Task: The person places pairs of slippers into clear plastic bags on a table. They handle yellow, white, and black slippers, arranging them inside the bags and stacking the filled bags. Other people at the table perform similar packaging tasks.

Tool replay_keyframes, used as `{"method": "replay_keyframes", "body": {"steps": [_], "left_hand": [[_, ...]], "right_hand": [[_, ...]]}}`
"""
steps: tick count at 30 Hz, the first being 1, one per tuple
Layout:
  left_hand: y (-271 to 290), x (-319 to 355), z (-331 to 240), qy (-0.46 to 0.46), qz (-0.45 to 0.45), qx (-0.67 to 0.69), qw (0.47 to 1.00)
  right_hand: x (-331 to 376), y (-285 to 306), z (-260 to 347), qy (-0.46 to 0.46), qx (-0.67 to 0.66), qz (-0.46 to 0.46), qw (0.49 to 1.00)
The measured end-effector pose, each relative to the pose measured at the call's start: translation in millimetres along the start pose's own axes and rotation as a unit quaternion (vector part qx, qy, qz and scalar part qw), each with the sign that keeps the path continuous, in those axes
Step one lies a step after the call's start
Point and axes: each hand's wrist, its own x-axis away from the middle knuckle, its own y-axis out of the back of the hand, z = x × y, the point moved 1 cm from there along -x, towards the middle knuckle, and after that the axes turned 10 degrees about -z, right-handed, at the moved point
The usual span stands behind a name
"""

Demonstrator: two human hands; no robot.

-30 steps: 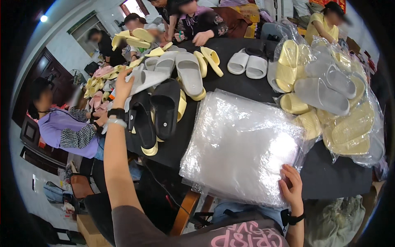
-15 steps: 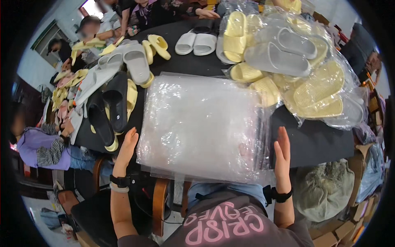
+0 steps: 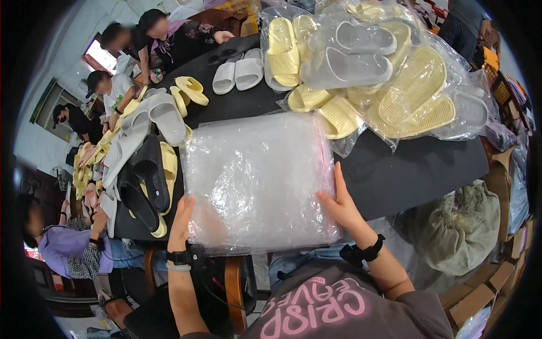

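We log 1 stack of clear plastic bags [image 3: 257, 181] btwn our left hand [image 3: 182, 223] & right hand [image 3: 340, 204], both open-palmed, pressed flat vs its side edges, black slippers [image 3: 141, 183] just left.

so the stack of clear plastic bags [image 3: 257, 178] is lying flat on the black table [image 3: 418, 169], near edge hanging a bit over the table's front. it's looking crinkly and shiny, roughly square, see-through. the left hand [image 3: 182, 223] and right hand [image 3: 340, 204] are pressing against its two sides, fingers flat.
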Motion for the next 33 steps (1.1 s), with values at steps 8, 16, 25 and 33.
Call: {"method": "replay_keyframes", "body": {"steps": [8, 16, 25, 33], "left_hand": [[-6.5, -4.0, 8.8, -0.051, -0.060, -0.101, 0.992], [10.4, -28.3, -6.0, 0.082, -0.091, -0.111, 0.986], [16.4, -33.5, -16.0, 0.168, 0.012, -0.079, 0.982], [37.7, -9.3, -38.9, 0.138, 0.039, 0.030, 0.989]], "right_hand": [[4.9, 0.2, 8.0, 0.018, 0.042, 0.021, 0.999], [6.2, -2.7, 5.4, 0.009, 0.014, 0.014, 1.000], [5.4, -1.5, 11.3, 0.039, 0.073, 0.023, 0.996], [2.3, 4.2, 5.0, 0.012, 0.044, 0.026, 0.999]]}}
